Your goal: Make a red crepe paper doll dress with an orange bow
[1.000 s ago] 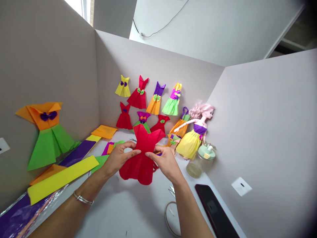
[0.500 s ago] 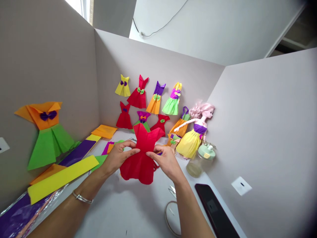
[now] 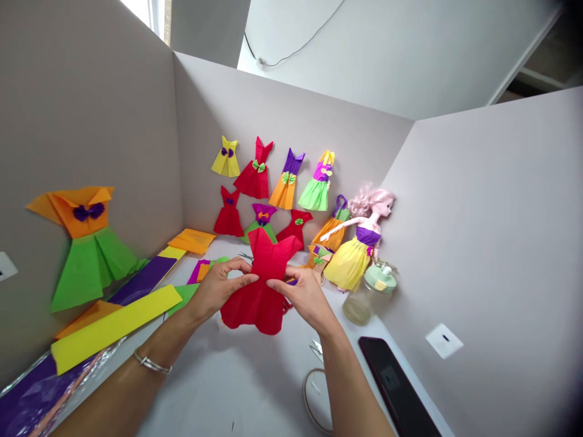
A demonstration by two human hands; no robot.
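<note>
A red paper dress (image 3: pixel 262 306) is held up above the table, its pointed neckline at the top and its flared skirt below. My left hand (image 3: pixel 221 284) pinches the waist from the left, thumb on the front and fingers behind. From the right, my right hand (image 3: pixel 304 291) pinches the same waist, its thumb close to the other one. Both hands are closed on the dress, and the fingers behind it are partly hidden. Under and behind my right hand, a bit of red scissors handle (image 3: pixel 286 305) seems to show.
Several small paper dresses (image 3: pixel 253 176) hang on the back panel. A doll (image 3: pixel 359 243) leans at right by a lidded glass jar (image 3: pixel 364 300) and a black phone (image 3: pixel 396 388). Coloured paper strips (image 3: pixel 116 328) lie at left below an orange and green dress (image 3: pixel 91 255). A tape ring (image 3: pixel 310 403) lies in front.
The red dress has tilted slightly, its hem rising a little and its top shifting slightly. Both hands keep their pinch at the waist.
</note>
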